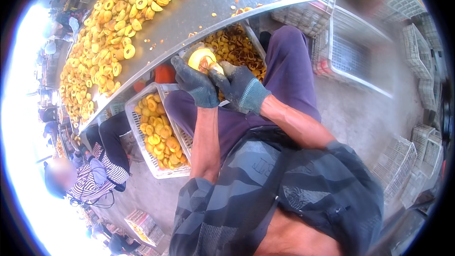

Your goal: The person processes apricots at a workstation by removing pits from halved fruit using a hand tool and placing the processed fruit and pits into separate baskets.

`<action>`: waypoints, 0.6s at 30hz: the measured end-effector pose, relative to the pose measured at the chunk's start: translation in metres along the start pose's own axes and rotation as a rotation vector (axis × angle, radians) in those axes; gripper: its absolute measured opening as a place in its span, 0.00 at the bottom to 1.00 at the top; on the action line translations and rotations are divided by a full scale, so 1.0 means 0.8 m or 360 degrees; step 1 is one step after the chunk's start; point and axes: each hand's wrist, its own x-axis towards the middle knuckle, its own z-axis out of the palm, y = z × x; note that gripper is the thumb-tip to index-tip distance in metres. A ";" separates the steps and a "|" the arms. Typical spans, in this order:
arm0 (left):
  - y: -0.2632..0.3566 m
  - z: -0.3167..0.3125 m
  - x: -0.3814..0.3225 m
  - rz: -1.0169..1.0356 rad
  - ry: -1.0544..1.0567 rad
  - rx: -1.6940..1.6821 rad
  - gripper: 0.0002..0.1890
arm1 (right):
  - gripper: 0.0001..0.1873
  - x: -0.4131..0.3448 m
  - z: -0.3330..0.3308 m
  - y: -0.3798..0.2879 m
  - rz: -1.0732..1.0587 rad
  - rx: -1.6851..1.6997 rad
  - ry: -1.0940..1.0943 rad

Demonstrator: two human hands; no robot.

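Note:
My left hand (194, 81), in a dark knitted work glove, holds a halved yellow stone fruit (201, 58) with its cut face up. Reddish brown shows at the fruit's middle. My right hand (236, 83), gloved the same way, is curled against the fruit's near right side. Something small and pale (217, 68) shows at its fingertips; whether it is a tool or the glove tip I cannot tell. Below both hands, between my knees, a crate holds many darker fruit pieces (245, 48), partly hidden by my gloves.
A metal table (188, 10) with a raised rim carries a heap of halved fruit (117, 25). Beside my left knee stands a white plastic crate (158, 174) of yellow halves (161, 135). More crates (355, 42) stand at right. A person (96, 174) sits at left.

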 end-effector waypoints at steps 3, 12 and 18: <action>0.010 0.001 0.004 -0.0184 -0.0049 -0.0149 0.15 | 0.14 0.000 0.001 0.002 0.0112 0.0092 -0.0018; -0.020 0.006 0.002 -0.0434 0.0043 -0.0598 0.23 | 0.11 -0.007 -0.002 -0.001 0.0185 0.0432 -0.0085; 0.008 0.004 0.010 -0.0377 -0.0162 -0.0553 0.30 | 0.17 0.001 -0.045 -0.032 0.1285 0.1949 -0.0459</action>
